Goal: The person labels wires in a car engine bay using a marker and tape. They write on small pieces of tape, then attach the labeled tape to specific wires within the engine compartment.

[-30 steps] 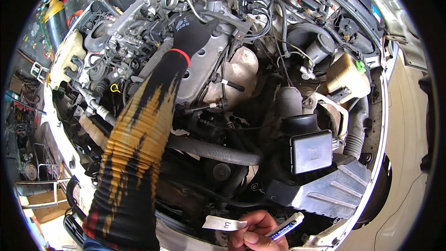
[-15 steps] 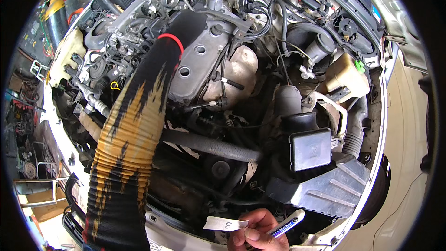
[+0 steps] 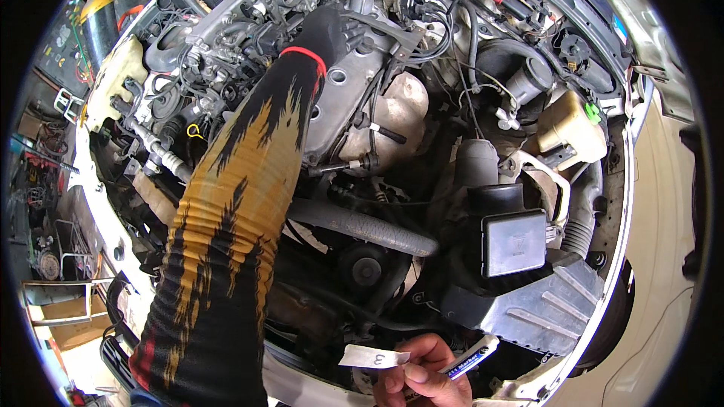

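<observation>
My left arm, in a black and yellow sleeve, reaches deep into the engine bay. My left hand (image 3: 323, 29), dark-gloved with a red cuff edge, is over the far end of the grey valve cover (image 3: 332, 124), close to the black cables there. Its fingers blend into the dark parts, so their grip does not show. At the bay's front edge, my bare right hand (image 3: 426, 373) is closed. It pinches a small white paper label (image 3: 369, 356) with a handwritten mark and also holds a white and blue marker (image 3: 473, 356), slanting up to the right.
A black air-filter box (image 3: 514, 243) and a silver ribbed cover (image 3: 547, 301) lie to the right. Behind them sits a yellowed fluid reservoir (image 3: 569, 128) with a green cap. A thick black hose (image 3: 362, 227) crosses the front. A yellow dipstick loop (image 3: 194, 131) rises at left.
The view has shifted slightly, so the engine sits a little further right. My left hand stays at the far end of the valve cover; my right hand keeps the label and marker.
</observation>
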A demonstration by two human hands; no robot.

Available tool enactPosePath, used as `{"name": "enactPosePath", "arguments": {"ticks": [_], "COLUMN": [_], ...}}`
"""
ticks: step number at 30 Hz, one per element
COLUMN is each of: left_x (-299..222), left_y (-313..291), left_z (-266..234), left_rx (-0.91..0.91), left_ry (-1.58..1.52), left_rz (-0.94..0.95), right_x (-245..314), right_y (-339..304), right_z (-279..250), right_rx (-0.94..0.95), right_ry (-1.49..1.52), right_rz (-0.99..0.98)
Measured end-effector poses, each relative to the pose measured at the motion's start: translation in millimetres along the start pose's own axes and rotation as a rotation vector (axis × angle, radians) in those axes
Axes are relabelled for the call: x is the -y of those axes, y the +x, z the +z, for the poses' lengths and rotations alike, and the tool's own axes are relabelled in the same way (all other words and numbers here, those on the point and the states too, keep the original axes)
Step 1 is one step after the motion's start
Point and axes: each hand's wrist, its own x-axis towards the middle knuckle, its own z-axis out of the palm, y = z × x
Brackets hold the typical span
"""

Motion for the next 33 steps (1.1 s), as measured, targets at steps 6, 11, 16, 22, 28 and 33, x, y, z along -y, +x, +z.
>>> {"name": "enactPosePath", "arguments": {"ticks": [6, 11, 16, 22, 28, 33], "left_x": [-25.1, -22.3, -15.4, -17.6, -19.6, -25.1], "left_y": [5.1, -4.5, -4.5, -10.0, -7.2, 9.6], "left_z": [4.0, 14.4, 25.2, 23.5, 17.7, 18.8], "left_rx": [-0.019, 0.035, -0.191, -0.42, -0.462, -0.564], "left_ry": [0.149, 0.065, 0.202, -0.01, -0.197, -0.272], "left_rz": [0.063, 0.289, 0.373, 0.34, 0.263, 0.233], "right_x": [0.7, -4.9, -8.2, -9.6, -9.0, -9.5], "right_y": [-3.1, -2.3, -1.2, -0.7, -3.6, -1.8], "right_z": [-6.6, -11.8, -16.4, -17.4, -15.1, -16.1], "right_rx": [-0.04, -0.029, -0.045, -0.026, -0.053, -0.062], "right_ry": [0.053, 0.07, 0.069, 0.065, 0.064, 0.039], "right_rz": [0.019, -0.019, -0.003, -0.016, 0.0, -0.014]}}
